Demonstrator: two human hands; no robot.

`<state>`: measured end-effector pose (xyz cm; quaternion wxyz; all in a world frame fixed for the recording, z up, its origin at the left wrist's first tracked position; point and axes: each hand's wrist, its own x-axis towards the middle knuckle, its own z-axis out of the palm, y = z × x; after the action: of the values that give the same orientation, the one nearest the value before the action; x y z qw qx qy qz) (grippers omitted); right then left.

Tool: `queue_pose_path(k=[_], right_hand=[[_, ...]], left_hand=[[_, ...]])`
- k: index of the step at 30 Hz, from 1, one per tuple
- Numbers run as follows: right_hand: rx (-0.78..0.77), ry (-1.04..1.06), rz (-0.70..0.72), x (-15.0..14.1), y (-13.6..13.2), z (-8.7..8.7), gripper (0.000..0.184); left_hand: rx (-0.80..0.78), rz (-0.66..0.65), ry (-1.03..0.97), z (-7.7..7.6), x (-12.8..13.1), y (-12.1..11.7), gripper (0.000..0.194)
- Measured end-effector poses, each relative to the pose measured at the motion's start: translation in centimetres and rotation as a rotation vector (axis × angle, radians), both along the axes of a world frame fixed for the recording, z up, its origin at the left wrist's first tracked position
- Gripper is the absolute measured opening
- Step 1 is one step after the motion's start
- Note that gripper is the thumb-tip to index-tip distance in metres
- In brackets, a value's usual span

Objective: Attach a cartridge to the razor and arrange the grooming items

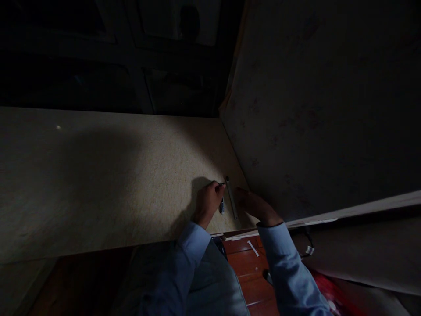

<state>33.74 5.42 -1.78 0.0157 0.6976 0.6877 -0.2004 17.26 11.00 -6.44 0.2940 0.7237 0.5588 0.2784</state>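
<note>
Patterned wallpaper [315, 109] closes off the right end of the pale bench [131, 188], whose broad surface runs away to the left. Near the front edge, the left hand [208, 202], pinching a small dark piece [221, 183], is apart from the right hand [258, 207], whose grip is too dim to tell. Between them lie a long thin strip [232, 199] and a shorter dark stick [222, 206].
</note>
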Motion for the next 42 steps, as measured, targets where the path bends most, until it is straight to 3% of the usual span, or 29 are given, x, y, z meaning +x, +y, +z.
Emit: queue_pose_path(k=[4, 10, 16, 20, 28, 42], right_hand=[[-0.045, 0.007, -0.037, -0.1, 0.2, 0.4, 0.037], [0.015, 0.038, -0.122, 0.1, -0.8, 0.7, 0.041], [-0.053, 0.019, -0.331, 0.1, -2.7, 0.9, 0.025], [-0.085, -0.052, -0.366, 0.0, -3.2, 0.0, 0.014], [-0.062, -0.099, -0.413, -0.3, -3.0, -1.0, 0.024], [0.002, -0.134, -0.496, -1.9, -3.7, 0.4, 0.031]], left_hand=[[0.006, 0.021, -0.121, -0.6, -0.6, -0.5, 0.017], [-0.02, -0.032, -0.194, -1.1, -1.2, -1.2, 0.017], [-0.01, -0.054, -0.295, -1.4, -1.5, -1.4, 0.017], [-0.033, -0.072, -0.384, -1.5, -1.6, -1.4, 0.017], [-0.037, -0.092, -0.405, -1.5, -1.8, -1.5, 0.017], [-0.041, -0.087, -0.413, -1.2, -2.0, -1.6, 0.016]])
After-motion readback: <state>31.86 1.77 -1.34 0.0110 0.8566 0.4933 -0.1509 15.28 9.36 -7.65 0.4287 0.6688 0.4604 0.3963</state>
